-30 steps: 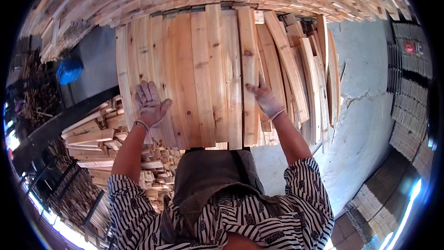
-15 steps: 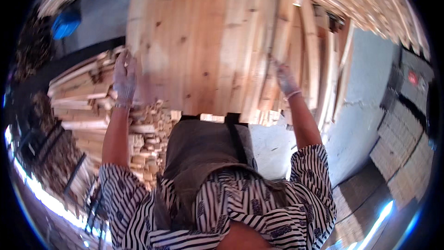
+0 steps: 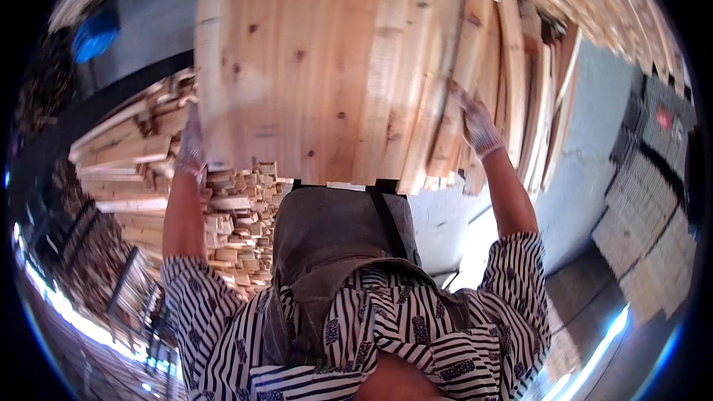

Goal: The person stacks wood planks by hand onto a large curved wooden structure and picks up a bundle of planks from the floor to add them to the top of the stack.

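Gloved left hand (image 3: 191,147) grips the left edge of the broad bundle of pale wooden planks (image 3: 319,67); gloved right hand (image 3: 475,125) clasps its right side, the bundle raised between them at chest height.

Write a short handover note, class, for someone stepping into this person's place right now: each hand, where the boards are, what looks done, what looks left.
Left hand: gloved, pressed to the left edge of the bundle of boards, at its lower corner.
Right hand: gloved, fingers on the bundle's right side, against a narrower plank.
The bundle is held up in front of the apron, between both hands.
Done, apparently: the boards are gathered side by side and gripped.
Left: they are not set down; a stack of cut wood lies to the left and leaning planks to the right.
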Motion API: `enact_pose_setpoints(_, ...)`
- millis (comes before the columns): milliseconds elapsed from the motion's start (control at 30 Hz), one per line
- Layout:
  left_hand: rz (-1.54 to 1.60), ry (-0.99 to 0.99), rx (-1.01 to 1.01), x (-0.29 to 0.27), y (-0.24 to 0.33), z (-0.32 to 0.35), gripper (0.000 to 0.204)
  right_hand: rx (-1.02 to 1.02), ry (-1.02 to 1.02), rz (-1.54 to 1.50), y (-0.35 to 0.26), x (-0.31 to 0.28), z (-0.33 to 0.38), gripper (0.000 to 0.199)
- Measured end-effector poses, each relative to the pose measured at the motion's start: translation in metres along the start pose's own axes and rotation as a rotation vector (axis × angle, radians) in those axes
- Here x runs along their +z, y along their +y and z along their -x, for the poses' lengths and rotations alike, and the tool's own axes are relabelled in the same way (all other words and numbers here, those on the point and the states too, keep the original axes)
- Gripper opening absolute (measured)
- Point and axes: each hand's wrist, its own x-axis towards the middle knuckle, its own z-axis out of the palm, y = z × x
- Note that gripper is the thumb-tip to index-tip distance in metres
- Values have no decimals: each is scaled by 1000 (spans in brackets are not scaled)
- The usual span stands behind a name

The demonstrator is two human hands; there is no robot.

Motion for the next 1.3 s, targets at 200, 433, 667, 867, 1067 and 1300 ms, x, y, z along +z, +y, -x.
enact_pose_setpoints(200, -273, 45, 24, 9, -9, -8, 84, 139, 160, -119, -35, 2, 14, 69)
enact_pose_setpoints(433, -98, 71, 49, 11, -10, -4, 79, 69, 14, -52, -16, -20, 7, 99)
enact_pose_setpoints(667, 96, 24, 57, -24, -20, -19, 79, 107, 46, -147, -13, -20, 22, 113)
enact_pose_setpoints(867, 96, 58, 25, -21, -15, -11, 80, 181, -13, -59, -28, -29, 30, 122)
enact_pose_setpoints(1067, 210, 3, -24, -54, -19, -18, 74, 221, 90, -57, -30, -21, 31, 97)
enact_pose_setpoints(1300, 99, 114, 32, -45, -21, -17, 73, 135, 145, -142, -10, -9, 26, 64)
